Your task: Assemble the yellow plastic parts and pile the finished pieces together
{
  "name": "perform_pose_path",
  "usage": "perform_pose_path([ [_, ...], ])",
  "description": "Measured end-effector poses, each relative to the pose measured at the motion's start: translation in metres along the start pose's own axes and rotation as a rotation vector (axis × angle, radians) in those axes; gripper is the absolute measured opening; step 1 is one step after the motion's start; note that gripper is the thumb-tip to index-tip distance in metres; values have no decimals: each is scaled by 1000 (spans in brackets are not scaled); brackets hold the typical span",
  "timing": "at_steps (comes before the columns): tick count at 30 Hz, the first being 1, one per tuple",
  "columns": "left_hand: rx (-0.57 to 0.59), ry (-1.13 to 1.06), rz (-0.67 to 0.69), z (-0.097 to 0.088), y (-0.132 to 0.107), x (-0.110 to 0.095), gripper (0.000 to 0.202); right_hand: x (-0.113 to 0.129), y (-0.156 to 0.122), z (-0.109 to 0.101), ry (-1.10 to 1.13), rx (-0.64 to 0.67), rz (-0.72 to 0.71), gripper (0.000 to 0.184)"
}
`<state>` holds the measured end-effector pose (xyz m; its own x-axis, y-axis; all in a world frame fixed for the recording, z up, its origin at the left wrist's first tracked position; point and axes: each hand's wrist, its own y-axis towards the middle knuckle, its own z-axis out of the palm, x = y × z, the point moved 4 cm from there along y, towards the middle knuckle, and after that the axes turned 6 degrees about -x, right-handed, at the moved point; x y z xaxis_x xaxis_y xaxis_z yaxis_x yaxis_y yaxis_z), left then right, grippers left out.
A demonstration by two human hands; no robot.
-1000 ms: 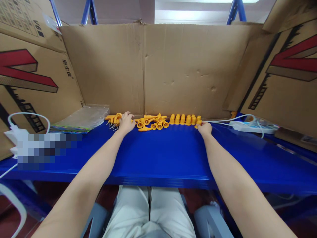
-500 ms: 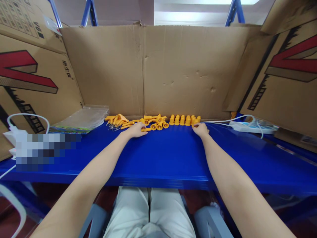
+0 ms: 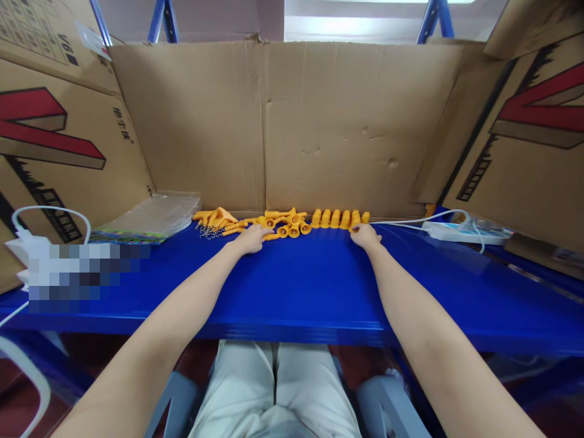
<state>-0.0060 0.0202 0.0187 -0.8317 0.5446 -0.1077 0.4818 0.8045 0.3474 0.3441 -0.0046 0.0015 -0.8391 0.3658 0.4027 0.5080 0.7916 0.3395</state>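
Note:
My left hand (image 3: 250,239) rests at the back of the blue table, index finger stretched to the right. Its fingertip is beside a pile of orange trumpet-shaped pieces (image 3: 293,232); the other fingers are curled under and partly hidden. My right hand (image 3: 366,236) is closed at the near right end of a row of orange cup-shaped pieces (image 3: 336,219). A bit of orange shows at its fingertips, mostly covered by the hand. Left of the pile lie orange branching pieces (image 3: 219,216), orange spiral pieces (image 3: 234,229) and small metal hooks (image 3: 210,232).
Cardboard panels (image 3: 347,128) wall the back and sides of the blue table (image 3: 296,280). Clear plastic bags (image 3: 150,214) lie at the left, near a white plug with a cable (image 3: 39,249). A white power strip (image 3: 465,232) with cables lies at the right.
My left hand has shifted slightly right, its index finger now more stretched out. My right hand has moved a little left along the front of the cup-shaped row.

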Motion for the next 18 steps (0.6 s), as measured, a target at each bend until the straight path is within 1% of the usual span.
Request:
perform_pose_path([
  [2, 16, 32, -28, 0, 0, -2, 40, 3, -2, -2, -21, 24, 2, 37],
  [6, 40, 95, -69, -2, -2, -7, 31, 16, -7, -6, -139, 45, -49, 39],
  [9, 39, 121, -76, -4, -4, -8, 38, 31, -12, -11, -231, 43, -106, 41],
  [11, 11, 109, -69, -6, -4, -9, 39, 42, -17, -16, -255, 6, -159, 45],
  [14, -55, 60, -42, -9, -2, -9, 35, 62, -28, -28, -252, -110, -261, 52],
  [15, -73, 44, -38, -10, -1, -9, 34, 68, -33, -31, -254, -133, -284, 50],
  [18, -114, 22, -58, -12, 2, -7, 32, 84, -45, -38, -256, -148, -330, 39],
])
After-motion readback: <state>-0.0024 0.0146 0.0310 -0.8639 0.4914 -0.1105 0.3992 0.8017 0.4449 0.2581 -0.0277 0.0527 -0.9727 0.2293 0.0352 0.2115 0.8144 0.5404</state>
